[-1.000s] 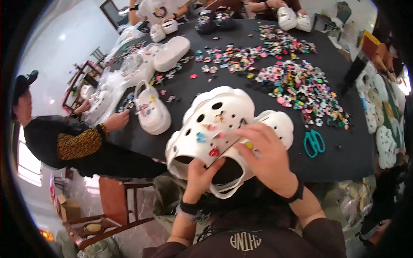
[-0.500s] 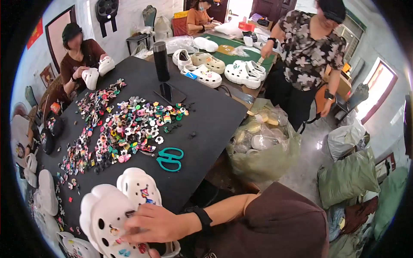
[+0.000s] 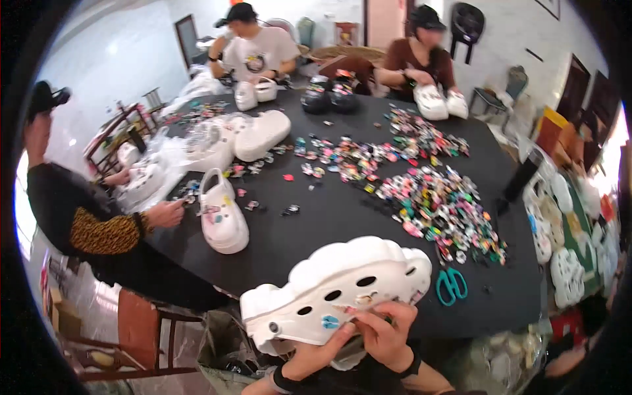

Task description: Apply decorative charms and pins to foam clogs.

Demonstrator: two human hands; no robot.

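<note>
A white clog point(image 3: 336, 280) with a thick scalloped sole is tilted on its side in front of me, at the table's near edge. Several small charms sit in its holes, among them a blue flip-flop charm point(image 3: 330, 322). From below, my left hand point(image 3: 322, 355) grips the clog, its thumb lying along the upper edge. My right hand point(image 3: 387, 332) is closed at the clog's side, fingertips pressed near a small pinkish charm point(image 3: 347, 309); its inner fingers are partly hidden. Another white clog point(image 3: 224, 220) with charms stands on the table to the left.
Loose charms point(image 3: 441, 204) are heaped across the black table point(image 3: 316, 224). Teal scissors point(image 3: 451, 287) lie right of my clog, and a black cylinder point(image 3: 520, 178) stands at the right edge. Co-workers handle clogs around the table; one person's hand point(image 3: 164, 214) is at left.
My view has swung left. Both my hands are now on the clog, which is turned on its side; earlier only the right hand showed clearly. The second white clog now stands apart from it.
</note>
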